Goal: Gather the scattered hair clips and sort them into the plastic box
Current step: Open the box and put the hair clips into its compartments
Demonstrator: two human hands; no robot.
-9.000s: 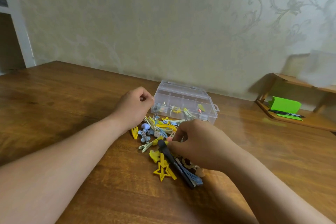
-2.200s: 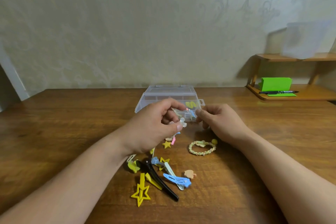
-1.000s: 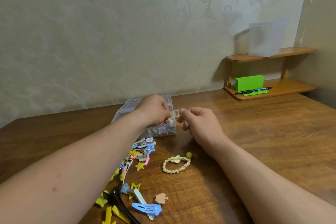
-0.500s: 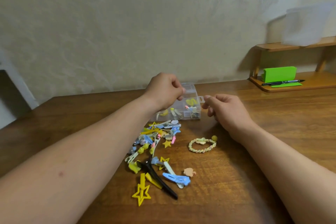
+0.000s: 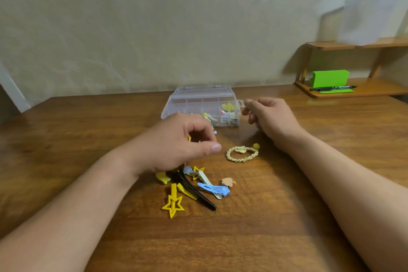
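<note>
Back from above the plastic box (image 5: 187,104), the left hand (image 5: 176,141) has dropped toward the person and now hovers over the loose hair clips (image 5: 198,185) on the counter (image 5: 287,216), covering the far part of the heap. Its fingers are curled under and the thumb sticks straight out. I cannot tell whether the fingertips pinch a clip. The right hand (image 5: 269,117) has stayed at the box's right side, fingers loosely curled with nothing seen in them, forefinger tip just beside the box's small hanging tab (image 5: 241,103).

The clear box stands beyond the left hand and just left of the right hand, with a yellow clip (image 5: 227,107) and a few pale ones in its near-right compartments. On the near side of the left hand lie a yellow star clip (image 5: 173,204), a long black clip (image 5: 198,194) and a blue snap clip (image 5: 213,189). A braided hair tie (image 5: 241,154) rests between the two hands, apart from the heap, and a small peach piece (image 5: 228,182) sits near the blue snap clip. Far to the right of the right hand, a wooden shelf (image 5: 364,93) carries a green block (image 5: 330,77) and a pen (image 5: 331,88).
</note>
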